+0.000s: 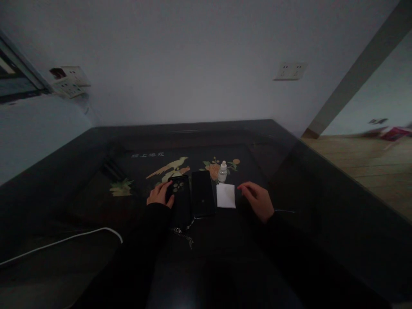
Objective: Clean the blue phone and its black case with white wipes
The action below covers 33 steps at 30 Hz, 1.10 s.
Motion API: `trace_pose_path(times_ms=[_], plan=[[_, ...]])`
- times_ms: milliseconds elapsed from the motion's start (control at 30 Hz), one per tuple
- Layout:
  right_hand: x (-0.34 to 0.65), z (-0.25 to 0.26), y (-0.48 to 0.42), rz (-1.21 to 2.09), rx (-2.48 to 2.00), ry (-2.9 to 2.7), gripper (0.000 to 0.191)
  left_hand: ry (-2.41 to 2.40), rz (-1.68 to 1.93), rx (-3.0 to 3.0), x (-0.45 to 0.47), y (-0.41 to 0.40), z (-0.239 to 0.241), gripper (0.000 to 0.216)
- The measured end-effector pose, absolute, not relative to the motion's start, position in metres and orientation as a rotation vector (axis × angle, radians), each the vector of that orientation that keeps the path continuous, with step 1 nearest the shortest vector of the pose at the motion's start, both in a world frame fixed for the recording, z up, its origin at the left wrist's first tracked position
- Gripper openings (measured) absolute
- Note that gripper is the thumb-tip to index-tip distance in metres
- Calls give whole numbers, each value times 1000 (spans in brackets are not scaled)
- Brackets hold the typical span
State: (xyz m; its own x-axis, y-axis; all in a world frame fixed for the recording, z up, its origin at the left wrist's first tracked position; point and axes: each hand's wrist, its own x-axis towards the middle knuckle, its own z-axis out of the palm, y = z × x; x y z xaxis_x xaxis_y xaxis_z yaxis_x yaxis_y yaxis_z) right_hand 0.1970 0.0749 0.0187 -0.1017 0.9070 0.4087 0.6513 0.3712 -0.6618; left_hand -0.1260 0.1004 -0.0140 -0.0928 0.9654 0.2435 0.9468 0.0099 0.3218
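Observation:
My left hand rests at the left edge of a black phone case with a flower-like group of camera cutouts. Its thumb and fingers are apart and touch the case's edge. A silvery chain strap trails from the case's lower end. Right beside the case lies a dark, flat phone-like slab. Farther right are a folded white cloth or paper square and, just behind it, a small clear bottle with a white top. My right hand hovers or rests right of the square, fingers curled together, with nothing visible in them.
The glossy dark table has bird and flower pictures and stands against a pale wall. A white cable runs across the left side. Wall sockets are above the table. Wooden floor shows at the right.

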Motion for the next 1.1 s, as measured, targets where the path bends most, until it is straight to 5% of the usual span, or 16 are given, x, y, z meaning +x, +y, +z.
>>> trace_pose_path(times_ms=[267,500,833,1100], plan=[[194,20,76,573,-1396,-1705,20,2174,767,2242,-127,107,-15,47],[197,16,76,652,-1396,-1613,18,1719,1277,2602,-100,88,11,35],[197,12,79,674,-1376,-1609,12,1475,1121,2315,-29,84,14,27],[198,15,83,590,-1375,-1640,8,1660,961,2145,23,134,23,46]])
